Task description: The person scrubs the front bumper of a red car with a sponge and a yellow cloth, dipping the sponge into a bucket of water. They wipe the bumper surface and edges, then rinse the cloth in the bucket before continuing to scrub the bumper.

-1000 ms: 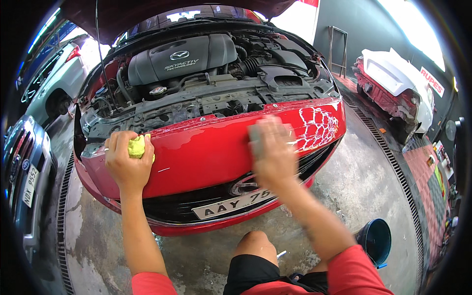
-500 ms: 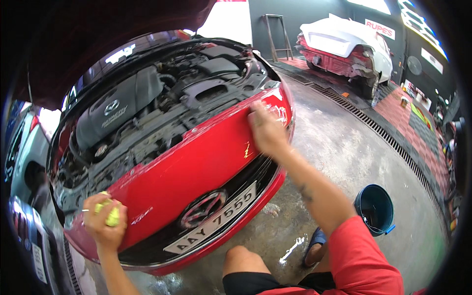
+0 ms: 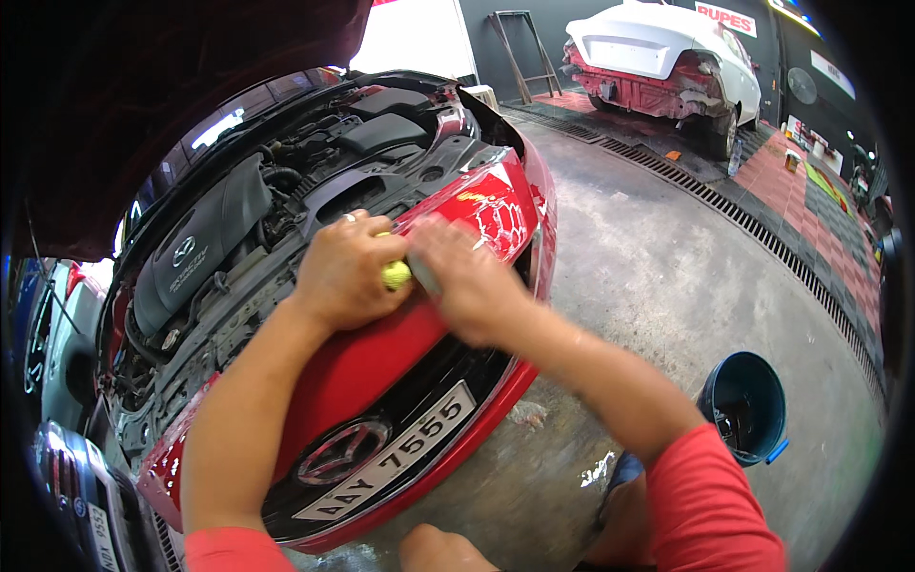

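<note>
My left hand (image 3: pixel 345 272) is closed around a bunched yellow-green cloth (image 3: pixel 396 275) above the top edge of the red car's front panel (image 3: pixel 372 357). Beside it, almost touching, my right hand (image 3: pixel 469 286) is smeared by motion. Under its fingers shows a small grey pad (image 3: pixel 423 275), pressed near the red paint; its full shape is hidden. Wet, shiny streaks lie on the panel's corner (image 3: pixel 496 205) by the headlight. Below sit the round chrome emblem (image 3: pixel 343 453) and the white number plate (image 3: pixel 391 458).
The raised hood (image 3: pixel 191 124) hangs over the open engine bay (image 3: pixel 210 229). A dark teal bucket (image 3: pixel 745 405) stands on the wet concrete floor to my right. A floor drain grate (image 3: pixel 705 195) runs behind it, towards a white car (image 3: pixel 658 57) without its rear bumper. Other cars (image 3: pixel 71 477) stand at the left.
My left hand with the yellow-green cloth has moved from the panel's left end up and right, beside my right hand. My right hand has shifted left and slightly down along the panel.
</note>
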Demonstrator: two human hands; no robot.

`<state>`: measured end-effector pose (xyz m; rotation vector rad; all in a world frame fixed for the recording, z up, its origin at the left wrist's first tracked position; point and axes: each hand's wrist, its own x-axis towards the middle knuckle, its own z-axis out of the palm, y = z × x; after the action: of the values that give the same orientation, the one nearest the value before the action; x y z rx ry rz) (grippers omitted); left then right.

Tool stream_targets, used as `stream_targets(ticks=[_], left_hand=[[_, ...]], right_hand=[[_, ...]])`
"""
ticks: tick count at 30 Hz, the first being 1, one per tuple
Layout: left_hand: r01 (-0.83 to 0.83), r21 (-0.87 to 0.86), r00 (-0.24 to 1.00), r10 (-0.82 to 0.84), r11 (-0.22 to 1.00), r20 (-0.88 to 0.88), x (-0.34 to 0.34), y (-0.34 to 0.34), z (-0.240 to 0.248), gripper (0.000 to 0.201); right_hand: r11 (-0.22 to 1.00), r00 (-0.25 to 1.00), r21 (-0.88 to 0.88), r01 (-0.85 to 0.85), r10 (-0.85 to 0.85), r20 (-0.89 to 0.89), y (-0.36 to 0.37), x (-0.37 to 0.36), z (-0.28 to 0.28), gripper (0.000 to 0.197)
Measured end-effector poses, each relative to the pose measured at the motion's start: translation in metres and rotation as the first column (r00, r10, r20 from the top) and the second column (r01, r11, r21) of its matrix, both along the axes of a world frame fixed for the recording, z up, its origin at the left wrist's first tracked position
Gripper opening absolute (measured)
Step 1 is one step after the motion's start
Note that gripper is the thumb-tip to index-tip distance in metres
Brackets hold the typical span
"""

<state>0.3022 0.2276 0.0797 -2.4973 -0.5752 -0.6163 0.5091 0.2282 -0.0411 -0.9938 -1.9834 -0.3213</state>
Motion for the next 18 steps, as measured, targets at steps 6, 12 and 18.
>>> stream_targets(ticks=[6, 12, 18], left_hand=[[0.048, -0.080, 0.997, -0.043, 0.996, 0.058, -0.007, -0.011, 0.001, 0.025], [-0.012, -0.124, 0.991, 0.029, 0.992, 0.132, -0.028, -0.013, 0.002, 0.023], [0.032, -0.123, 0.983, -0.009, 0.992, 0.183, 0.000, -0.007, -0.006, 0.023]], right_hand=[[0.946, 0.943, -0.167, 0.278, -0.302, -0.138, 0.060, 0.131, 0.033, 0.044], [0.998, 0.997, 0.001, -0.059, 0.059, 0.056, 0.007, 0.028, 0.009, 0.045], [0.929, 0.961, -0.306, 0.206, -0.252, -0.118, 0.051, 0.122, 0.034, 0.049]])
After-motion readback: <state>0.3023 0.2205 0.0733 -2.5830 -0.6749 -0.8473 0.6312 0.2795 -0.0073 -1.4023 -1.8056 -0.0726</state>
